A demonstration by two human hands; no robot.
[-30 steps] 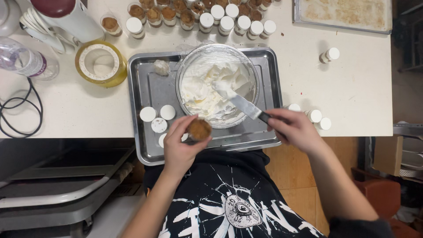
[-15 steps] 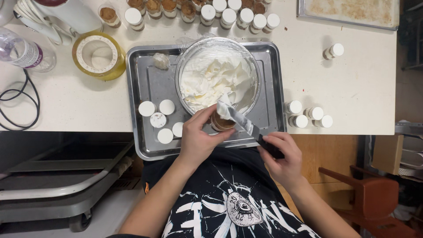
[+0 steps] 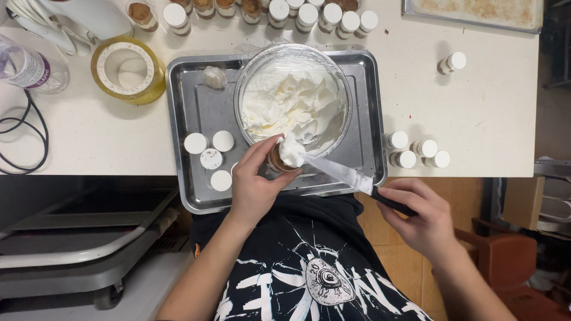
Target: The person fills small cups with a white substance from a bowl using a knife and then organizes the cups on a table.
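Observation:
My left hand (image 3: pixel 253 184) holds a small cup with a brown filling (image 3: pixel 277 160) over the front of a metal tray (image 3: pixel 190 113). My right hand (image 3: pixel 419 217) grips the dark handle of a palette knife (image 3: pixel 342 172). The knife's tip carries a dollop of white cream (image 3: pixel 291 151) that rests on the cup's top. Just behind the cup stands a glass bowl of whipped white cream (image 3: pixel 291 101) on the tray. Several small white-topped cups (image 3: pixel 208 157) sit on the tray left of my left hand.
More filled cups line the table's far edge (image 3: pixel 297 12), and others stand right of the tray (image 3: pixel 416 151). A yellow tape roll (image 3: pixel 128 68), a plastic bottle (image 3: pixel 30 68), a black cable (image 3: pixel 24 137) and a baking sheet (image 3: pixel 476 12) lie around.
The knife lifted out of the bowl with cream on it and came onto the cup. My left hand brought the cup toward the bowl's front edge, and my right hand drew back toward me.

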